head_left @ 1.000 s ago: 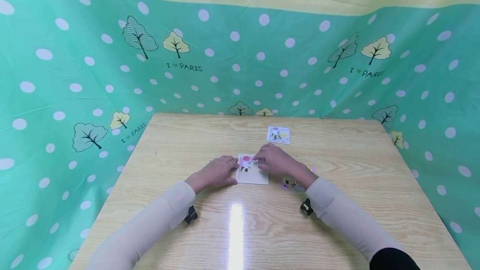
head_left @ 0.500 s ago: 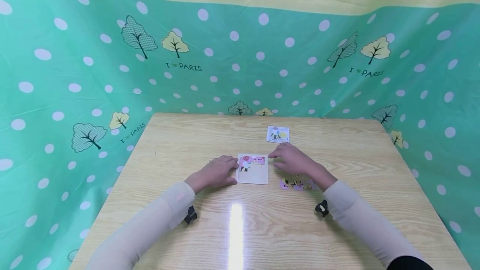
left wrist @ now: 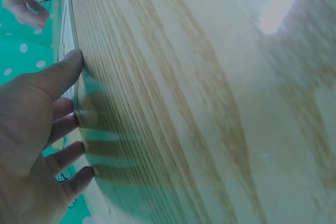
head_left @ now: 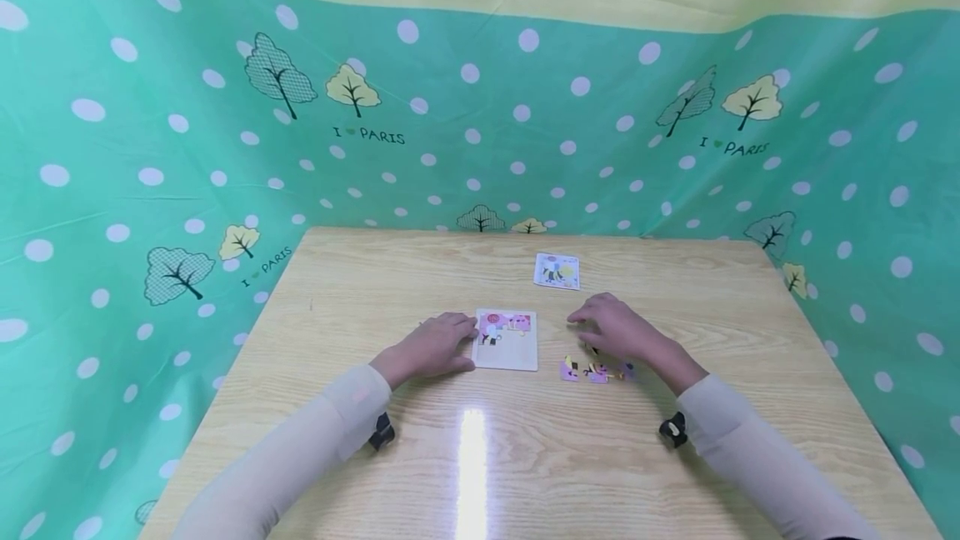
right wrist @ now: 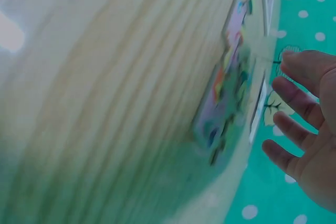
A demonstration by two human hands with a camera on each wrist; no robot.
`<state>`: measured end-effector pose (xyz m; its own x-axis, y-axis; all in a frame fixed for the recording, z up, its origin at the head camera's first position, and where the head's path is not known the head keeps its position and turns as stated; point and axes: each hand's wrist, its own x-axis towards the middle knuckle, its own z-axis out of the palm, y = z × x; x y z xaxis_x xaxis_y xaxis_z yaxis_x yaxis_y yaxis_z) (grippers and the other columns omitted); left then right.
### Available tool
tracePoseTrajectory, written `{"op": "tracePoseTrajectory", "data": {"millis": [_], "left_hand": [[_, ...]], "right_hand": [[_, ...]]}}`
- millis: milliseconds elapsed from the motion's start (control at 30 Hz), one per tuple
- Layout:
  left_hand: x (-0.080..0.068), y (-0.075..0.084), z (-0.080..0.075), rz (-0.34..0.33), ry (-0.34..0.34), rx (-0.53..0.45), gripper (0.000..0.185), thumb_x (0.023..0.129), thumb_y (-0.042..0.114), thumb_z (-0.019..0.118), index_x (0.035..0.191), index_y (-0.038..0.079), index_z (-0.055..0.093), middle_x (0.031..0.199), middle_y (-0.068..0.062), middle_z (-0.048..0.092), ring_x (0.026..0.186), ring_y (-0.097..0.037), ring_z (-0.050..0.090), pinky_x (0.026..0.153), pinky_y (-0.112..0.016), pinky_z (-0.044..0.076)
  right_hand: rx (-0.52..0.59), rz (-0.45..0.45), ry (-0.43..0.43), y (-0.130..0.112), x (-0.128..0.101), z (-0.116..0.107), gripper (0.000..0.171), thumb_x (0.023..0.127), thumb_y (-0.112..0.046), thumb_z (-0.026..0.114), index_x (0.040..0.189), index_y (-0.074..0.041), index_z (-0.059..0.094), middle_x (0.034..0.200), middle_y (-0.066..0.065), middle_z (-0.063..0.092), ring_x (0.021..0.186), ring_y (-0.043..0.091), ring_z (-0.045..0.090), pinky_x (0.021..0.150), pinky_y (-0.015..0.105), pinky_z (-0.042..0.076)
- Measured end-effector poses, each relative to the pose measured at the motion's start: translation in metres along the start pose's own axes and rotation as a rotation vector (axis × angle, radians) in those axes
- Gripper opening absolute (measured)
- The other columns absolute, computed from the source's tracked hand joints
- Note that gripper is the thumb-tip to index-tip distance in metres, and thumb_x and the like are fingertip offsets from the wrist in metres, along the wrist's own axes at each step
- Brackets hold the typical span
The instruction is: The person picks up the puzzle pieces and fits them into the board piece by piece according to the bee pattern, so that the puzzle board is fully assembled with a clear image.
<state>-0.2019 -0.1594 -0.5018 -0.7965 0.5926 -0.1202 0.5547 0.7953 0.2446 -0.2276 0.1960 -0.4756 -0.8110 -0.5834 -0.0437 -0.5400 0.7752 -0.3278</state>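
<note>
Puzzle tray holds few pieces; left hand steadies it.

Picture card (far side) on wooden table.

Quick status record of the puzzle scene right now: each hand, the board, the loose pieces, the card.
left hand: rests flat on table, fingers against the board's left edge
right hand: open, holding nothing, over the loose pieces
puzzle board: pieces only along the top row
loose pieces: right of board
picture card: behind board
table: light wood
</note>
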Motion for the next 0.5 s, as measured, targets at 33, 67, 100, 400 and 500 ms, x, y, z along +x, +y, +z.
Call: {"op": "tracePoseTrajectory", "data": {"millis": [33,67,100,400,500], "left_hand": [[0.0,0.0,0.0,-0.001,0.0,-0.001,0.061,0.092,0.046,0.072,0.139,0.01,0.06,0.154,-0.014,0.051,0.144,-0.034,0.046,0.119,-0.053,0.042],[0.0,0.0,0.0,-0.001,0.0,-0.001,0.061,0.092,0.046,0.072,0.139,0.01,0.06,0.154,-0.014,0.051,0.144,-0.034,0.046,0.119,-0.053,0.042],[0.0,0.0,0.0,-0.003,-0.002,0.001,0.061,0.092,0.046,0.072,0.139,0.01,0.06,0.154,-0.014,0.051,0.144,-0.033,0.046,0.119,-0.053,0.042],[0.001,-0.001,0.001,-0.011,-0.006,0.0,0.062,0.092,0.047,0.071,0.14,0.011,0.06,0.155,-0.013,0.05,0.145,-0.033,0.046,0.12,-0.053,0.041],[0.001,-0.001,0.002,-0.01,-0.006,-0.005,0.061,0.092,0.047,0.072,0.14,0.011,0.06,0.154,-0.013,0.051,0.145,-0.033,0.046,0.119,-0.053,0.041]], "right_hand": [[-0.005,0.004,0.001,0.002,-0.002,0.0,0.032,0.093,-0.02,0.073,0.124,-0.01,0.072,0.121,0.008,0.072,0.123,0.034,0.06,0.11,0.055,0.048],[-0.007,0.008,0.003,0.004,-0.004,0.0,0.032,0.093,-0.02,0.073,0.124,-0.01,0.073,0.121,0.009,0.073,0.123,0.034,0.06,0.11,0.055,0.048],[-0.009,0.011,0.003,0.006,-0.006,0.001,0.032,0.092,-0.019,0.073,0.123,-0.01,0.073,0.12,0.008,0.073,0.122,0.034,0.06,0.11,0.054,0.048],[-0.038,-0.009,-0.013,0.018,-0.019,0.004,0.035,0.087,-0.015,0.075,0.121,-0.009,0.074,0.118,0.011,0.074,0.119,0.037,0.062,0.108,0.058,0.048],[-0.053,-0.015,-0.02,0.019,-0.021,0.007,0.035,0.086,-0.014,0.076,0.121,-0.009,0.074,0.118,0.012,0.073,0.118,0.037,0.062,0.107,0.058,0.049]]}}
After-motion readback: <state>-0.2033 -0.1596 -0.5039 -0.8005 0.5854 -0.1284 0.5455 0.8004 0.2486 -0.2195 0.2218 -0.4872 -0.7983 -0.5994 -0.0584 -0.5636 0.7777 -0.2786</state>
